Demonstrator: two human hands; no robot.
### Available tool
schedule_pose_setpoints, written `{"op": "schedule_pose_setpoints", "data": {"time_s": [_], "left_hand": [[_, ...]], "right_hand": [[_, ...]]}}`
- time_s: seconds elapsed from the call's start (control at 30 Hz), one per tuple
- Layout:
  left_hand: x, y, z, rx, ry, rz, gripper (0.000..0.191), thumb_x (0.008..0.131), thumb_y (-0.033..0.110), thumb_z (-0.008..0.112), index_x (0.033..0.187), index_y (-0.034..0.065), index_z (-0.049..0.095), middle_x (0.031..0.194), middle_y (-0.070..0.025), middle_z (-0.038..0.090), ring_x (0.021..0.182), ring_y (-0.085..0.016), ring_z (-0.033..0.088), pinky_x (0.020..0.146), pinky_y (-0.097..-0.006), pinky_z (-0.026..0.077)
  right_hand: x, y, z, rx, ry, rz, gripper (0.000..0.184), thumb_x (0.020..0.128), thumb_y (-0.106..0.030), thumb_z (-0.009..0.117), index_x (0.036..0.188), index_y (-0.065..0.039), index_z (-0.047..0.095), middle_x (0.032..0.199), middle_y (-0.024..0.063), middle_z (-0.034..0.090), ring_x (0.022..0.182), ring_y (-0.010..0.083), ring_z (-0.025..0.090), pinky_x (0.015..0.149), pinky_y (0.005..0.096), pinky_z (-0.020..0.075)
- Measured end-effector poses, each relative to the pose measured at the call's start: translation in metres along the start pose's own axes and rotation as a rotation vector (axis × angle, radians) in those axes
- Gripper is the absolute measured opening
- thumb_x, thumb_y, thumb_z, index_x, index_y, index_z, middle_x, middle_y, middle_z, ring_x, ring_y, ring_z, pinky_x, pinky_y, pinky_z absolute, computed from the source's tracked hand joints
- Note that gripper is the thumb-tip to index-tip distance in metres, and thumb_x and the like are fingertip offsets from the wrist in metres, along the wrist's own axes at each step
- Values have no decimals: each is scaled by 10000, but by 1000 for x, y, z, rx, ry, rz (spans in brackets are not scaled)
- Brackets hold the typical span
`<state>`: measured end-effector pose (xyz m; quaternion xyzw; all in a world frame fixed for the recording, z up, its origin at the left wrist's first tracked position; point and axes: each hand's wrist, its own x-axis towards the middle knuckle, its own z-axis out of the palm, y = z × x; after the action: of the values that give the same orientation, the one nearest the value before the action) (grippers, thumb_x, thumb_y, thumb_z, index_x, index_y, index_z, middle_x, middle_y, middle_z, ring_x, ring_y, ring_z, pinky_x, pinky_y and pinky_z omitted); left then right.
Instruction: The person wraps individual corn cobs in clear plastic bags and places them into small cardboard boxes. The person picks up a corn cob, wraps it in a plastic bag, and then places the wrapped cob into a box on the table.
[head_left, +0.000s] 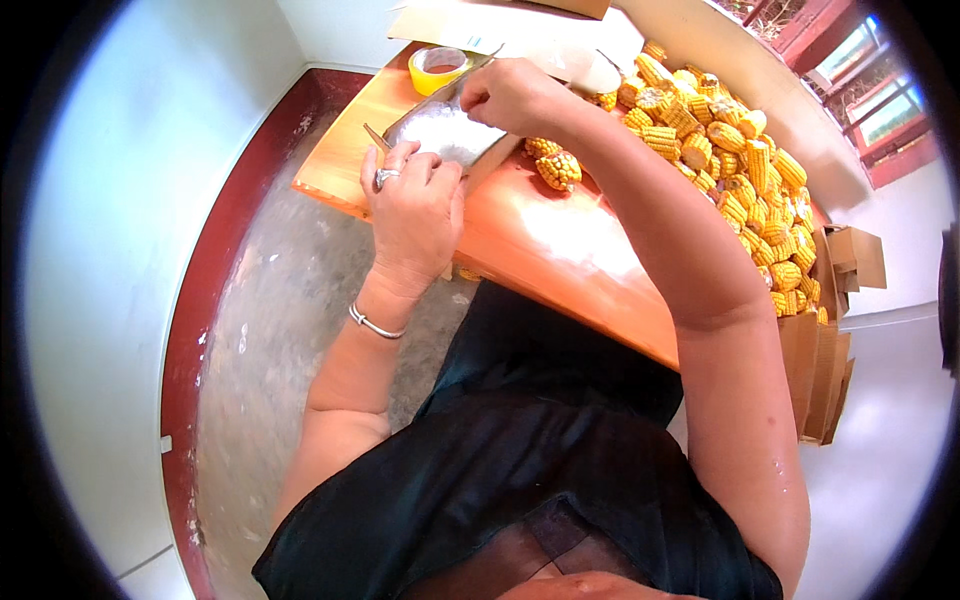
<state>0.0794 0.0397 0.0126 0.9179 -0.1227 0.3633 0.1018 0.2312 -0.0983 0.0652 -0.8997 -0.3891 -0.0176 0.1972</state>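
A cardboard box (491, 163) with a shiny silvery top, perhaps film or tape, lies at the left part of the orange table (570, 277). My left hand (416, 202), with a ring and a bracelet on it, grips its near left edge, fingers bent over. A thin brown pointed piece (374, 136) sticks up beside those fingers; what it belongs to cannot be told. My right hand (514, 94) is over the box's far right part, fingers curled down; what they pinch, if anything, is hidden. Just beyond the box stands a roll of yellow tape (437, 69).
Many short pieces of corn on the cob (726, 136) are heaped along the table's right side by the wall. A few cobs (558, 171) lie near my right forearm. Cardboard flaps (431, 24) are at the far edge, more cardboard boxes (814, 375) at the right end.
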Motion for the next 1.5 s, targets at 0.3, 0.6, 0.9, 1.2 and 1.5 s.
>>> {"op": "schedule_pose_setpoints", "data": {"time_s": [0.3, 0.6, 0.9, 1.2, 1.5], "left_hand": [[-6, -6, -4, -98, 17, 2, 151, 748, 153, 731, 867, 79, 676, 935, -87, 610, 1060, -312, 547, 1024, -487, 332], [-1, -7, -15, -165, 29, -7, 171, 771, 209, 739, 851, 75, 669, 889, -82, 631, 955, -277, 592, 1033, -482, 330], [13, -23, -8, -233, 1, 5, 130, 816, 175, 676, 886, 68, 654, 844, -87, 663, 812, -262, 628, 988, -446, 364], [13, -32, -8, -406, -99, -184, 228, 793, 95, 697, 991, -9, 653, 907, -143, 662, 761, -260, 655, 721, -344, 515], [63, -44, 7, -369, -352, -38, 308, 796, 173, 686, 1062, 20, 647, 948, -199, 665, 839, -347, 655, 756, -401, 519]], "right_hand": [[27, -20, 15, -136, -268, 61, 253, 776, -106, 724, 1024, -65, 693, 913, 131, 704, 748, 253, 690, 674, 354, 550], [27, 4, 33, -62, -112, 111, 178, 766, -26, 587, 894, -62, 705, 927, 163, 693, 908, 336, 664, 789, 401, 522], [25, 4, 27, 11, -191, 32, 177, 772, -64, 626, 934, -57, 696, 917, 155, 689, 891, 311, 649, 808, 378, 503], [11, -7, 29, -241, -299, 126, 162, 760, -79, 650, 907, -25, 690, 878, 182, 688, 825, 345, 655, 746, 397, 513], [-6, 1, 7, 166, -99, 65, 167, 862, -107, 645, 992, -2, 654, 874, 136, 685, 778, 226, 631, 744, 343, 493]]}}
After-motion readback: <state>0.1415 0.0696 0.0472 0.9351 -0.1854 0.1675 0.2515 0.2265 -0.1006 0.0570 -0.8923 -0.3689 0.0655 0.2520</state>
